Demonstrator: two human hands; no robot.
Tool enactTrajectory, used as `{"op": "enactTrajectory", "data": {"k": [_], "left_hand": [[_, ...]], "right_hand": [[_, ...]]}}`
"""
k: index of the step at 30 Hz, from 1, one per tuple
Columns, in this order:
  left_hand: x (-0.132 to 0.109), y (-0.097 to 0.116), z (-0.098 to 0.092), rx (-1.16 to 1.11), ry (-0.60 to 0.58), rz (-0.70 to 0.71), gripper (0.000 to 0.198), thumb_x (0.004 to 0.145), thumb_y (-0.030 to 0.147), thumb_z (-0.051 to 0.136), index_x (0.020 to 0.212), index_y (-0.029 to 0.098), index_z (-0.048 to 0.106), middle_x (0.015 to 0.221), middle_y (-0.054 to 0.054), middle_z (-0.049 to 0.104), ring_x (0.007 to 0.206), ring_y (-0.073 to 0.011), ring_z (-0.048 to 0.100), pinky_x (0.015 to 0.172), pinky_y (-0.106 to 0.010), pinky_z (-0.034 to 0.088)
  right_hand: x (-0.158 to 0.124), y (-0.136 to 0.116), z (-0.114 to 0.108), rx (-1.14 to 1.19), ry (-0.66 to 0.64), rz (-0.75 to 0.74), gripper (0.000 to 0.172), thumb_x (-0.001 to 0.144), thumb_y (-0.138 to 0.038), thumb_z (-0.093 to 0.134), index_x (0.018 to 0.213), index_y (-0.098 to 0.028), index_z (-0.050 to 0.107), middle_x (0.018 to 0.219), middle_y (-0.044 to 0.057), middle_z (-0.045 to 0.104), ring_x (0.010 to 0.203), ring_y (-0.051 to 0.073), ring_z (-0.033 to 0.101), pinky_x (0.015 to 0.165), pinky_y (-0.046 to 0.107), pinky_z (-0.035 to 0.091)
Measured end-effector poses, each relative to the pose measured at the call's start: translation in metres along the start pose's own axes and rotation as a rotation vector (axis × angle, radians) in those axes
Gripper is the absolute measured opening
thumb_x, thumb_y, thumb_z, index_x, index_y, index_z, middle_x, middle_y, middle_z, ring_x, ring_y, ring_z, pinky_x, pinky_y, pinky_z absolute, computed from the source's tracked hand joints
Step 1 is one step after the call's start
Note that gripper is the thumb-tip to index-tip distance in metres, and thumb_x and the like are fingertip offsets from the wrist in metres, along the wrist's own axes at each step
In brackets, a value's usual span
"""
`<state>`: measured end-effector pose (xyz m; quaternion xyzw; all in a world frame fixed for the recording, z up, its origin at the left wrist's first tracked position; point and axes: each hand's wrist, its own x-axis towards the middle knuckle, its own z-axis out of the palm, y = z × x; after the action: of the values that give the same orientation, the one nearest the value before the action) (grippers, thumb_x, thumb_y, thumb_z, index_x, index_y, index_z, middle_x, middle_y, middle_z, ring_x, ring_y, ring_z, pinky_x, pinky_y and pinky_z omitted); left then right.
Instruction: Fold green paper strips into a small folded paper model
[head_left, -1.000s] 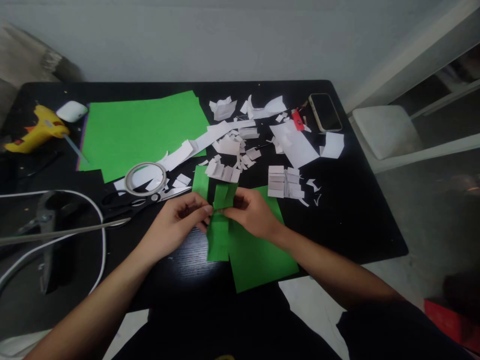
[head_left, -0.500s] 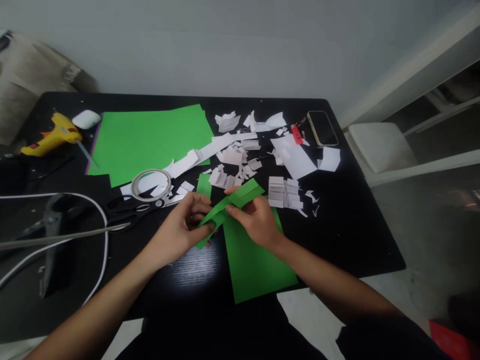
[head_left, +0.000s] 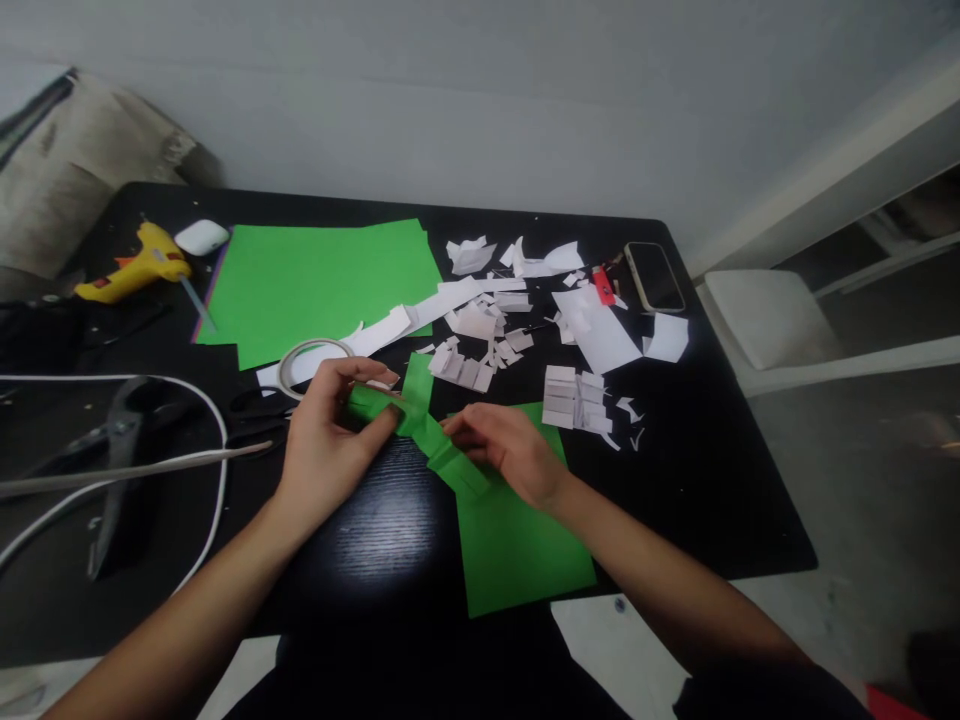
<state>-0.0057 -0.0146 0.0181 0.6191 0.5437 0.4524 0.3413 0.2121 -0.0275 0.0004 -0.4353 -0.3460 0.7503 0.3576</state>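
Observation:
My left hand point(head_left: 326, 430) pinches the left end of a folded green paper strip point(head_left: 431, 437) between thumb and fingers. Creases run across the strip, which slants down to the right. At its right part, my right hand point(head_left: 514, 450) has its fingers bent against the strip's far side; some fingertips are hidden. A larger green sheet point(head_left: 525, 560) lies on the table under and beside my right hand. Behind the held strip another green piece point(head_left: 418, 375) rests on the table.
On the black table point(head_left: 720, 500) lie a green sheet stack point(head_left: 322, 280), tape roll point(head_left: 289, 375), yellow glue gun point(head_left: 142, 265), white paper scraps point(head_left: 476, 320), folded white pieces point(head_left: 574, 398) and a phone point(head_left: 655, 277). Pliers point(head_left: 124, 470), dark scissors point(head_left: 262, 430) and a white cable point(head_left: 214, 430) occupy the left.
My left hand has moved left and up, now partly covering the tape roll. The strip has turned, its right end swinging downward. My right hand has shifted its hold. The view has shifted slightly.

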Motion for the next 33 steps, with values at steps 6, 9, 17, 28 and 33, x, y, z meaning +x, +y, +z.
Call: {"op": "enactTrajectory", "data": {"k": [6,9,17,28,33], "left_hand": [[-0.007,-0.001,0.006,-0.023,-0.004,0.096,0.041,0.082,0.015,0.076,0.118,0.024,0.058,0.115,-0.005,0.069,0.103,-0.0219,0.070,0.095,-0.041,0.057],[-0.013,0.001,0.005,0.191,0.119,0.265,0.033,0.082,0.015,0.079,0.107,0.026,0.062,0.127,-0.008,0.063,0.125,-0.0290,0.061,0.110,-0.051,0.049],[-0.023,0.004,0.019,0.431,-0.001,0.381,0.013,0.088,0.028,0.078,0.100,0.024,0.072,0.156,-0.010,0.048,0.150,-0.0425,0.038,0.123,-0.067,0.029],[-0.020,-0.004,0.022,0.375,0.016,0.371,0.004,0.091,0.021,0.076,0.091,0.022,0.072,0.164,-0.005,0.045,0.155,-0.0396,0.034,0.125,-0.066,0.030],[-0.020,-0.003,0.020,0.387,0.014,0.435,0.005,0.089,0.019,0.077,0.089,0.023,0.073,0.164,-0.005,0.045,0.156,-0.0405,0.034,0.125,-0.065,0.029]], "right_hand": [[0.000,0.006,0.003,-0.184,0.071,-0.008,0.039,0.073,-0.035,0.091,0.103,-0.022,0.071,0.087,0.003,0.078,0.080,0.021,0.075,0.075,0.035,0.060],[0.001,0.007,0.003,-0.217,0.124,-0.065,0.033,0.076,-0.034,0.088,0.102,-0.021,0.072,0.090,0.004,0.079,0.083,0.021,0.076,0.078,0.036,0.061],[-0.002,0.008,0.012,-0.160,0.240,-0.268,0.026,0.080,-0.035,0.085,0.098,-0.021,0.071,0.091,0.004,0.080,0.091,0.022,0.078,0.079,0.033,0.061],[-0.008,0.016,0.019,-0.255,0.190,-0.322,0.020,0.085,-0.032,0.080,0.096,-0.021,0.068,0.089,0.003,0.078,0.088,0.022,0.079,0.074,0.032,0.061],[-0.009,0.015,0.020,-0.238,0.175,-0.282,0.022,0.087,-0.034,0.077,0.103,-0.020,0.070,0.093,0.006,0.080,0.088,0.023,0.079,0.074,0.033,0.061]]}}
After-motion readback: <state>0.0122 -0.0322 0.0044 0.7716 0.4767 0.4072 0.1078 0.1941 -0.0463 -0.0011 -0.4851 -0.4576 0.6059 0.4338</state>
